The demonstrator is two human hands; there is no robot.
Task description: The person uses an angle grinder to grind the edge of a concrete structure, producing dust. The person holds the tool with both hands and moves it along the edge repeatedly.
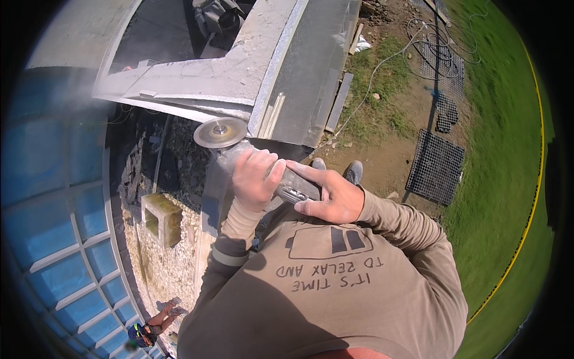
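An angle grinder [299,186] with a round, flat disc [220,132] is held in front of my body. My left hand [257,178] is closed around its front part, close behind the disc. Around the rear of the grey, dusty body, my right hand [333,194] is closed too. The disc lies by the near corner of a pale concrete slab [191,81]; whether it touches the edge I cannot tell. White dust covers my fingers, and a dust haze hangs at the slab's left end. Loose thin strips lie along the slab's lower edge.
A grey sheet-covered ledge [305,72] adjoins the slab. Blue-paned framework [54,197] curves along the left, beyond a hollow concrete block [161,219] on gravel. Another person [152,326] is at lower left. Black grid mats [436,167], a coiled hose [442,54] and yellow tape [534,197] lie right.
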